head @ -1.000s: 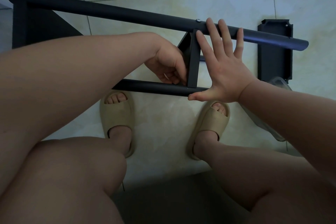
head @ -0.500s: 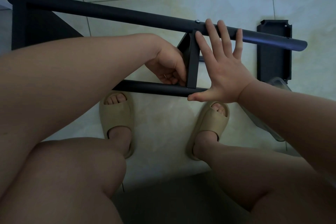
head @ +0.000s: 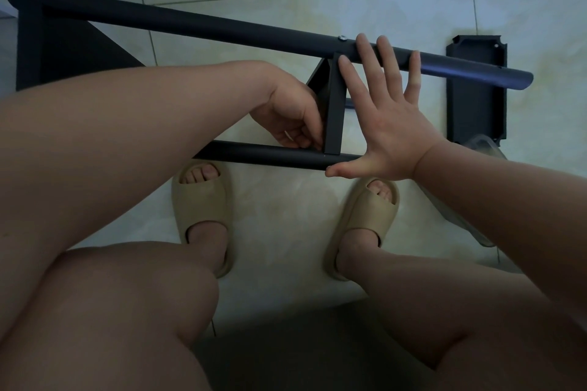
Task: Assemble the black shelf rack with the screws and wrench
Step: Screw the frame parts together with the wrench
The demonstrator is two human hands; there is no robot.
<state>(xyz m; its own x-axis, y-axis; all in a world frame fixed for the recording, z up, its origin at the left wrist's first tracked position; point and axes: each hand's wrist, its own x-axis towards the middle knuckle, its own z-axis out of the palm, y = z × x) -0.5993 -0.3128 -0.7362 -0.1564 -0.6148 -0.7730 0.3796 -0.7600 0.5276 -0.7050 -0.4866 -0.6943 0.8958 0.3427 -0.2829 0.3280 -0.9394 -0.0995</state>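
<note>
The black shelf rack lies on its side on the tiled floor. Its far pole (head: 222, 30) carries a silver screw head (head: 342, 38). A narrow shelf panel (head: 335, 105) stands on edge between that pole and the near pole (head: 254, 154). My left hand (head: 292, 114) has its fingers curled at the joint of panel and near pole. It pinches a thin pale metal piece that looks like the wrench, mostly hidden. My right hand (head: 387, 127) is spread flat, with its fingertips on the far pole and its thumb on the near pole's end.
A loose black shelf panel (head: 473, 98) lies flat on the floor beyond the right hand, with a clear plastic bag (head: 482, 146) at its near end. Another fitted shelf (head: 63, 51) closes the rack's left end. My feet in beige slippers (head: 203, 200) sit just below the near pole.
Almost nothing: both hands stay where they were, and the fingers of my left hand shift only slightly at the joint.
</note>
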